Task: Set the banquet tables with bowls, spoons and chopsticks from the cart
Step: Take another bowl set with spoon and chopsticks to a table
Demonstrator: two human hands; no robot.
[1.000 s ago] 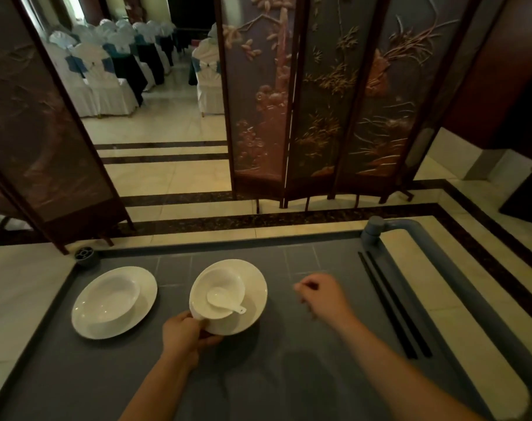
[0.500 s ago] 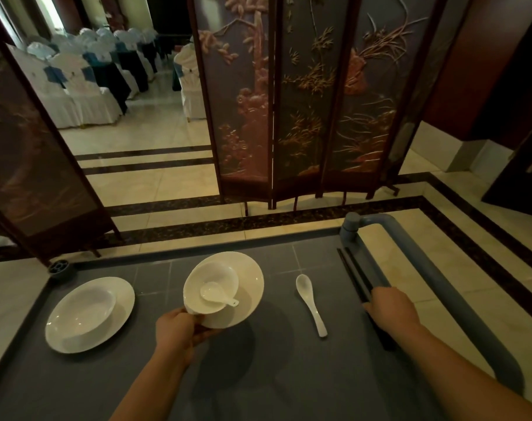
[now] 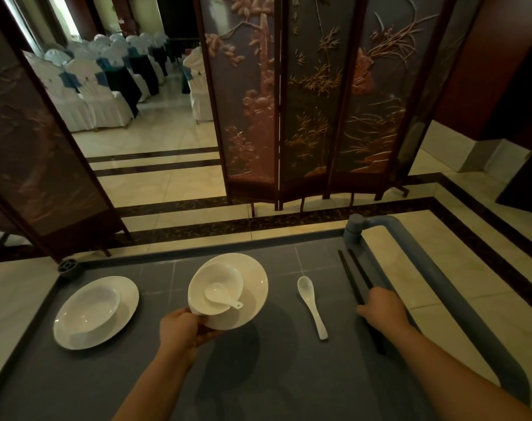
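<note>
1. A carved folding screen (image 3: pixel 313 101) stands on the tiled floor beyond the cart's far edge. A second, darker screen (image 3: pixel 40 153) stands to the left.
2. The grey cart (image 3: pixel 289 375) fills the lower part of the view and carries all the tableware.
3. White-covered chairs (image 3: pixel 85 95) stand in rows in the hall seen between the two screens.
4. The cart's blue-grey handle (image 3: pixel 435 268) runs along its right edge from the far right corner.
5. A white plate (image 3: pixel 128 299) lies near the cart's left edge with a bowl (image 3: pixel 91 308) sitting on it.
6. A second plate (image 3: pixel 255 287) is raised off the middle of the cart and tilted, and its shadow falls on the surface beneath.
7. The left grip (image 3: pixel 179 332) holds this second plate by its near rim, fingers curled under and thumb on top.
8. The right grip (image 3: pixel 383 308) rests on the near part of the chopsticks. I cannot tell whether the fingers have closed round them.
9. A small bowl (image 3: pixel 225 275) sits on the held plate.
10. The black chopsticks (image 3: pixel 349 275) lie side by side along the right edge, just inside the handle.
11. A loose white spoon (image 3: pixel 312 305) lies on the cart between the held plate and the chopsticks, with its handle towards the near edge.
12. A smaller spoon (image 3: pixel 220 296) rests inside the held bowl.
</note>
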